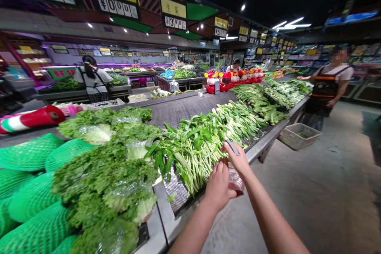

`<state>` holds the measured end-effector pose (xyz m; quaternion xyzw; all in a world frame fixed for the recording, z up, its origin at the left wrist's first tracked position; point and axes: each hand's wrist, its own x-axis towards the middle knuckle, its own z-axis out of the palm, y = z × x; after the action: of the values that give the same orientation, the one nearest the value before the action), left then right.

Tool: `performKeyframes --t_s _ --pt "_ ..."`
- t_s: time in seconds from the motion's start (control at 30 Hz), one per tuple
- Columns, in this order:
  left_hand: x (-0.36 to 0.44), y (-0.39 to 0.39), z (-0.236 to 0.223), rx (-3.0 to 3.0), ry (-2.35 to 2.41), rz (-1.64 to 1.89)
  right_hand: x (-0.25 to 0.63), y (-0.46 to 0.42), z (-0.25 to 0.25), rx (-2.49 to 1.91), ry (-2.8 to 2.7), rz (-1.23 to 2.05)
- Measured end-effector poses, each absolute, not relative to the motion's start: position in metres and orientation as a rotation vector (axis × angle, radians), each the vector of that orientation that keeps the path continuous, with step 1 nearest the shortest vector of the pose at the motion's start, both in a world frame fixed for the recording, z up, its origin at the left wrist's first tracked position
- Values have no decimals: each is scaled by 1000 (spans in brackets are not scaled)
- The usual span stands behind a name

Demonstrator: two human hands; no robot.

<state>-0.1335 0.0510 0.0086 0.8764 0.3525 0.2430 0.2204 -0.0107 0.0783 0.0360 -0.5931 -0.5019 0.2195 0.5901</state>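
My two hands meet over the front edge of a vegetable counter (262, 143). My left hand (218, 185) is closed round a small clear plastic roll with a reddish core (235, 180). My right hand (239, 161) is just above it and pinches a flat grey strip (232, 147) that sticks up from its fingers. Right behind the hands lie bundles of long green-stemmed vegetables (190, 151). Left of these are heaps of leaf lettuce (104, 174), some wrapped in clear film.
Green foam-net-wrapped produce (29, 202) fills the near left. More greens (262, 99) run along the counter to red figurines (226, 79). A person in a dark apron (327, 83) stands at the right, with a white basket (299, 135) beside the counter. Another person (93, 79) stands far left.
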Motion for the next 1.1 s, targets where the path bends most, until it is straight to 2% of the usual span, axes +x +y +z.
performKeyframes --t_s 0.17,0.47,0.67,0.83,1.1 --pt "-106 49 7 2410 968 665 18 79 25 -1371 -1158 557" --pt "-77 33 -42 2264 1091 435 45 68 -32 -1512 -1196 653" --pt "-63 33 -53 2251 1027 391 60 63 -52 -1614 -1090 706" --pt "-41 45 -46 2263 1006 442 83 74 -38 -1589 -1120 641" --pt "-27 81 -5 2332 1101 604 95 119 19 -1432 -1273 537"
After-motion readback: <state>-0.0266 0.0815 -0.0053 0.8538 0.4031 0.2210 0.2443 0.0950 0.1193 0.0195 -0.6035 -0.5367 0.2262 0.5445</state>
